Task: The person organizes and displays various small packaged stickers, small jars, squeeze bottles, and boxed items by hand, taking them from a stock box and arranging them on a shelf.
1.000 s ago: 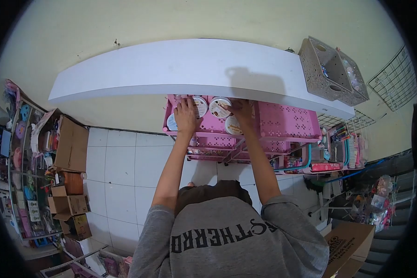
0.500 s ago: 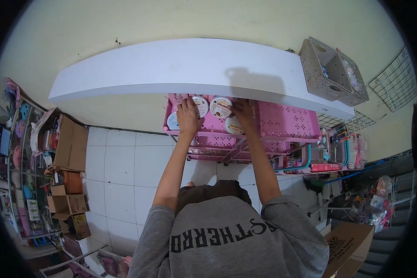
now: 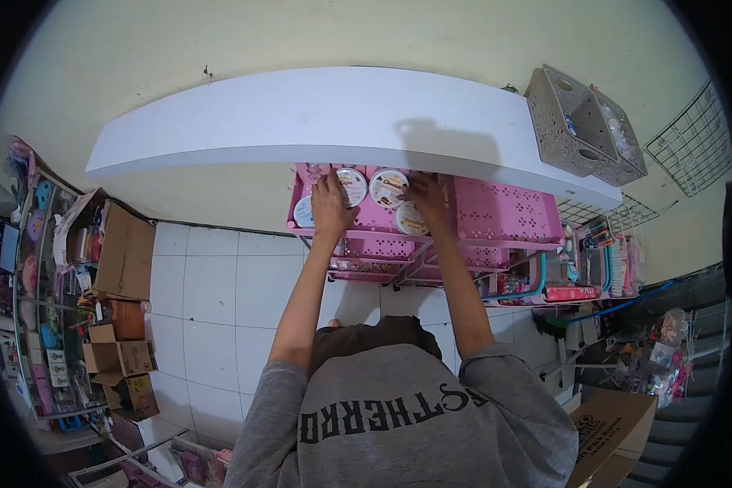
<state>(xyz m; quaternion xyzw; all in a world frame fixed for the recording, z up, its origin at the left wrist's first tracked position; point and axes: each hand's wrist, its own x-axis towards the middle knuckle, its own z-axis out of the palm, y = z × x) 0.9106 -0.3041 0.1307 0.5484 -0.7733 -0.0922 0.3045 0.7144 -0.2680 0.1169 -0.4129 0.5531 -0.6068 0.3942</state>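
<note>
Several round tubs with white printed lids stand in the pink perforated tray [image 3: 366, 215] of a cart, under the edge of a white shelf. My left hand [image 3: 330, 207] curls round the left side of one tub [image 3: 352, 186], its thumb toward the front. From the right, my right hand [image 3: 426, 198] grips the edge of a second tub [image 3: 388, 188]; some of its fingers are hidden. A third tub [image 3: 411, 219] sits at the front, near my right wrist. Partly covered by my left hand is a bluish-lidded tub [image 3: 303, 213].
The white shelf [image 3: 301, 114] juts from the wall above the tray and carries a grey-brown basket [image 3: 573, 122]. Another pink tray [image 3: 504, 213] adjoins on the right. Cardboard boxes [image 3: 126, 252] and a stocked rack [image 3: 45, 325] stand left on the tiled floor.
The two tubs at my hands have shifted very slightly to the right. Both hands stay in nearly the same place.
</note>
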